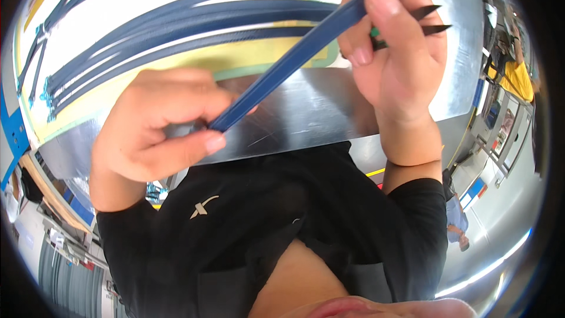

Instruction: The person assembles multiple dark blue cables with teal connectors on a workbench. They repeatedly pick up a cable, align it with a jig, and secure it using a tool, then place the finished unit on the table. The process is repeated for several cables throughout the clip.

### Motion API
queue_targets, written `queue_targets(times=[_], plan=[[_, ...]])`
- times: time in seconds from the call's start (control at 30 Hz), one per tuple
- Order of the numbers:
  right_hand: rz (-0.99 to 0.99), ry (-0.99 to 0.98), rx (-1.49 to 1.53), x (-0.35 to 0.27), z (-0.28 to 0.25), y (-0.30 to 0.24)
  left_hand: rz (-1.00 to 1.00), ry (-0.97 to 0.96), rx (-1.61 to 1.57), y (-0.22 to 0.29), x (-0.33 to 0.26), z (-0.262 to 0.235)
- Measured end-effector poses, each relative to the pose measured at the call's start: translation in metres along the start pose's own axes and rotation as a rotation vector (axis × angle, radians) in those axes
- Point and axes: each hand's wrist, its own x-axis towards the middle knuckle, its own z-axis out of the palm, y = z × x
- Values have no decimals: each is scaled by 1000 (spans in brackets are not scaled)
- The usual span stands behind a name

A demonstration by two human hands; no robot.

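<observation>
A long, narrow blue strap [306,50] runs slantwise between my two hands, higher at the right. My left hand [159,123] pinches its lower end between thumb and fingers. With thumb and fingers, my right hand [400,47] grips the strap near its upper end, which passes out at the top of the view. Tucked in that same palm is a small tool with two pointed black blades [432,20], like thread snips, and a bit of green. The blades stand apart and point right, away from the strap. My fingers hide the tool's grip.
Several more blue straps [206,15] lie side by side beyond my hands, on a white and yellow surface [194,68]. A shiny metal sheet [306,106] lies beneath my hands. At the far right a person in yellow [518,79] stands near shelving.
</observation>
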Motion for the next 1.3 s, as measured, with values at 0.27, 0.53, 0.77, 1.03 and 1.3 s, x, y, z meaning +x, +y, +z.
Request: queue_targets(times=[0.27, 0.53, 0.77, 1.03, 1.3], plan=[[-22, 78, 26, 5, -8, -21, 42, -92, -98, -2, 1, -3], [-98, 137, 36, 5, -15, -31, 8, -136, -121, -5, -1, -3], [-193, 75, -50, 7, -22, -31, -32, -153, -130, -2, 2, -4], [-379, 97, -200, 12, -25, -38, -29, -191, -122, -4, 1, -5], [-471, 180, -145, 12, -30, -55, -54, -229, -110, -3, 3, -6]])
